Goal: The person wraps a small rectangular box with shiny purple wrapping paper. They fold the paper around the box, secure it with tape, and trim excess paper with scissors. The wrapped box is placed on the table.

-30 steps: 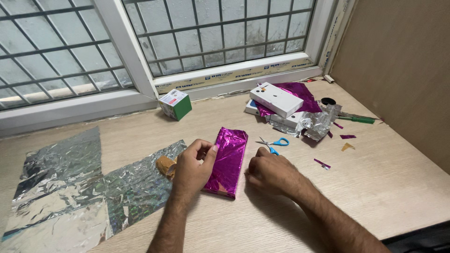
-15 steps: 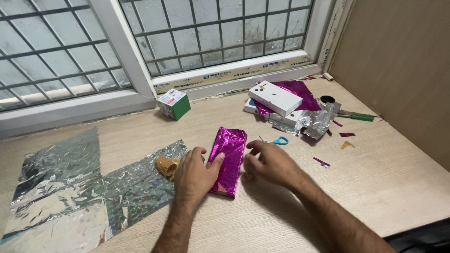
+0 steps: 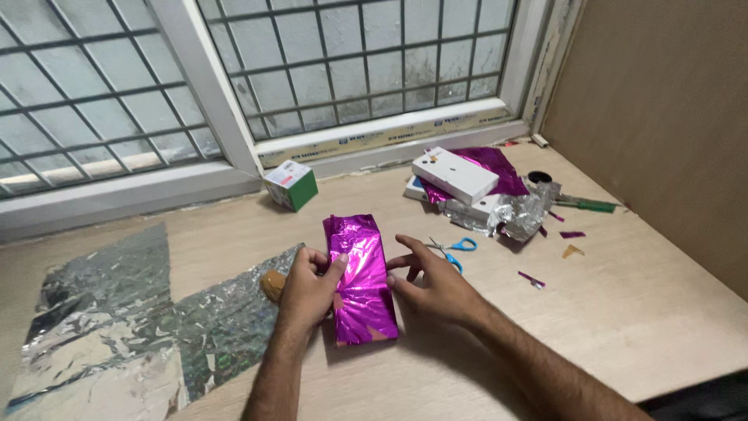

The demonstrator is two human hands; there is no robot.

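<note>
A flat box wrapped in shiny magenta foil (image 3: 358, 277) lies on the wooden table (image 3: 623, 312) in front of me, its long side pointing away. My left hand (image 3: 308, 288) grips its left edge, thumb resting on top. My right hand (image 3: 436, 287) presses against its right edge with fingers spread. A brown tape roll (image 3: 271, 284) sits just left of my left hand, partly hidden behind it.
Crinkled silver foil sheets (image 3: 117, 320) cover the table's left. Blue-handled scissors (image 3: 456, 248) lie right of my hand. Farther back are white boxes (image 3: 456, 175), magenta foil (image 3: 499, 164), crumpled silver foil (image 3: 518, 214), a green pen (image 3: 588, 205) and a small green-and-white box (image 3: 291, 185). Foil scraps (image 3: 534, 278) dot the right.
The magenta box has been turned from a slant to lie straighter and shifted slightly left. Both hands now hold its two long edges; the right hand moved in from the table.
</note>
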